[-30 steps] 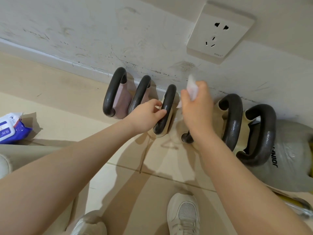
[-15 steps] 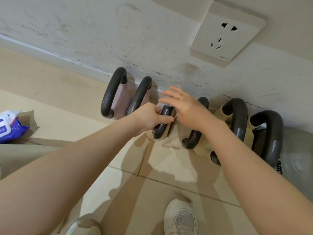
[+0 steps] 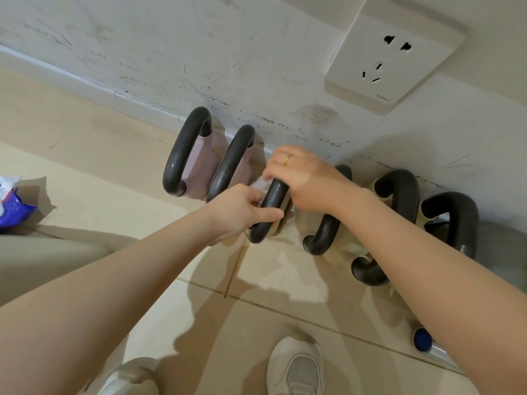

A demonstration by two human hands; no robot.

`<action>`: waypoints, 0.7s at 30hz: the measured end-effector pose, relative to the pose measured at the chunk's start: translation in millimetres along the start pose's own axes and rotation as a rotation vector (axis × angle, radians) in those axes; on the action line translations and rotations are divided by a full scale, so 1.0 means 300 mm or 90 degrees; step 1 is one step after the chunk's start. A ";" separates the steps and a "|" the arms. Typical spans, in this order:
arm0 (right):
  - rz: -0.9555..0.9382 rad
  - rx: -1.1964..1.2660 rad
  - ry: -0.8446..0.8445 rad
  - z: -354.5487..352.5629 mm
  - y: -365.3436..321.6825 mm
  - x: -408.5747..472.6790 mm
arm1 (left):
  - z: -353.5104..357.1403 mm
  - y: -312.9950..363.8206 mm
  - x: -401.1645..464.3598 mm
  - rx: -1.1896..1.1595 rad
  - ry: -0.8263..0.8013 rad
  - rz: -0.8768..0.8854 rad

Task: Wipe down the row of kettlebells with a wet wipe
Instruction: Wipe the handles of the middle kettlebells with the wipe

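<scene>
Both hands are meeting on the third kettlebell's black handle (image 3: 271, 206), its long axis running from near-left up toward the wall. Left hand (image 3: 239, 210) is gripping the nearer end, fingers curled round it, steadying. Right hand (image 3: 302, 178) is curling over the far end, pressing the wet wipe (image 3: 261, 183) against it; wipe mostly hidden underneath.
</scene>
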State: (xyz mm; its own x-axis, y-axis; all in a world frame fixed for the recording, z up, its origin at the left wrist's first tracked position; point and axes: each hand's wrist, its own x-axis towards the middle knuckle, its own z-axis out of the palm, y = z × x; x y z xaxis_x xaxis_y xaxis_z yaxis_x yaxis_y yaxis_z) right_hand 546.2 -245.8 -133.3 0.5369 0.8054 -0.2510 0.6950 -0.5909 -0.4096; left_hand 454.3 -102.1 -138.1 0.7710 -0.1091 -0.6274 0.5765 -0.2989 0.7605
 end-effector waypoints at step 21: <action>0.347 0.349 0.268 0.163 -0.050 0.093 | -0.043 -0.060 -0.063 -0.038 -0.030 0.026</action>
State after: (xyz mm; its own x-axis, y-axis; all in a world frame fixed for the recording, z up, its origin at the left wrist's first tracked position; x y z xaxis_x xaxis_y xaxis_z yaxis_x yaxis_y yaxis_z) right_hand 527.4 -212.1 -176.9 0.9341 0.2700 -0.2336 0.0218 -0.6962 -0.7175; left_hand 432.8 -82.4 -137.6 0.7809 -0.1656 -0.6023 0.5615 -0.2363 0.7930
